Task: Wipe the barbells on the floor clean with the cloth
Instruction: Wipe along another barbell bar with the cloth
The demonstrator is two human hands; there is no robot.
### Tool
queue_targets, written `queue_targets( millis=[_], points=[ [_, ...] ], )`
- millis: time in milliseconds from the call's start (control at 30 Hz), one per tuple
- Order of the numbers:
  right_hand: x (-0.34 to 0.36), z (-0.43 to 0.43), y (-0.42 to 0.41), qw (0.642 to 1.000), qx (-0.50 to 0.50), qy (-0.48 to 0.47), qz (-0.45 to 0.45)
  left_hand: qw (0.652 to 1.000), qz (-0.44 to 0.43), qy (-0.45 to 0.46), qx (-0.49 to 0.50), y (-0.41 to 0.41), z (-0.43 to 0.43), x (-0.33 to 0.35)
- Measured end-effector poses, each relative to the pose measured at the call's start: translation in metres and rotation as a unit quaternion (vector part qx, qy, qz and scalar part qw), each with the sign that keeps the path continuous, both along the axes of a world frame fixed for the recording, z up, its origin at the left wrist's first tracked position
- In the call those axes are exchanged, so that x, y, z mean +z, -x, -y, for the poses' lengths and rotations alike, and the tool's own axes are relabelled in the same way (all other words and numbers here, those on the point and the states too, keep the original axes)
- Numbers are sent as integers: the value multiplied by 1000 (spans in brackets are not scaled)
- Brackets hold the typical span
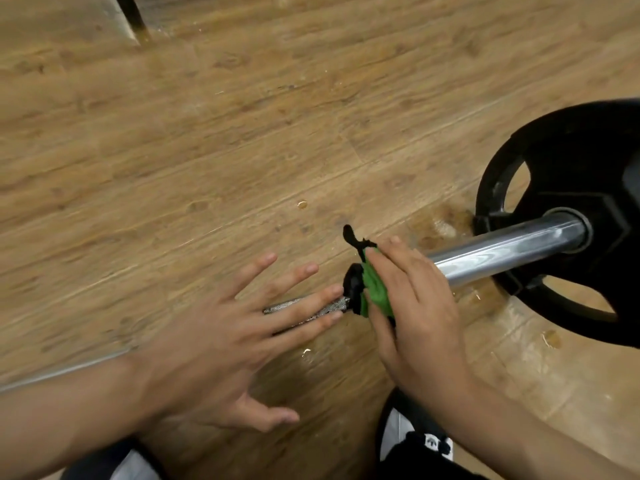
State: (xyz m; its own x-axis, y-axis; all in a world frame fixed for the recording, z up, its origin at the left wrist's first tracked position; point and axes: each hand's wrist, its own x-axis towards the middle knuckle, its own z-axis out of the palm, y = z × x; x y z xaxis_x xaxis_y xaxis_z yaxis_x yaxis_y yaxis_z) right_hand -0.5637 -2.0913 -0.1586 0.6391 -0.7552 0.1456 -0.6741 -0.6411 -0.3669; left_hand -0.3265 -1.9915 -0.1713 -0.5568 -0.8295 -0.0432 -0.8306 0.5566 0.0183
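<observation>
- Nearest you, at the bottom edge, a white shoe with black markings stands on the floor.
- Your left hand is spread flat, holding nothing; its fingers lie straight across the thin knurled grey shaft of the steel barbell.
- Just beside it, your right hand curls its fingers over the green cloth with black trim, gripping it around the bar where the shaft meets the thick chrome sleeve.
- The barbell lies on the light brown wood-grain plank floor, running from lower left to right.
- Further along the sleeve sits a round black weight plate with cut-out openings, resting on the floor.
- At the far upper left stands a dark, narrow post.
</observation>
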Motion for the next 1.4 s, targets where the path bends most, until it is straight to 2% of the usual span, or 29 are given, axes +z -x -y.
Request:
queue_targets(
  millis=[67,167,200,367,433,600,833,900,1033,1167,1233,1400],
  points=[
    [3,11,-7,1000,16,-5,-22,1000,-4,-2,8,1,0,1],
    [8,39,-38,992,-56,-42,-100,1000,-4,-1,7,-1,3,3],
    [6,40,-41,992,-66,-37,-100,1000,-2,4,5,-3,4,3],
    [-5,8,-6,999,8,23,25,1000,1,12,10,-11,11,1],
    [0,18,-8,998,36,39,17,1000,1,14,14,-14,14,0],
    [16,50,-56,996,5,70,-55,1000,2,20,17,-21,23,-2],
    [-23,44,-17,981,104,146,69,998,15,31,43,-38,40,-1],
    [-22,62,-40,984,81,136,86,997,21,40,60,-37,43,1],
    [-11,87,-77,997,-19,54,54,994,27,50,88,-27,45,-3],
    [-28,64,-58,986,49,115,110,994,50,60,76,-40,57,-7],
    [-32,81,-65,982,70,135,111,993,52,65,82,-45,65,-7],
    [-30,110,-96,986,22,106,129,990,57,64,109,-58,83,-7]
  ],
)
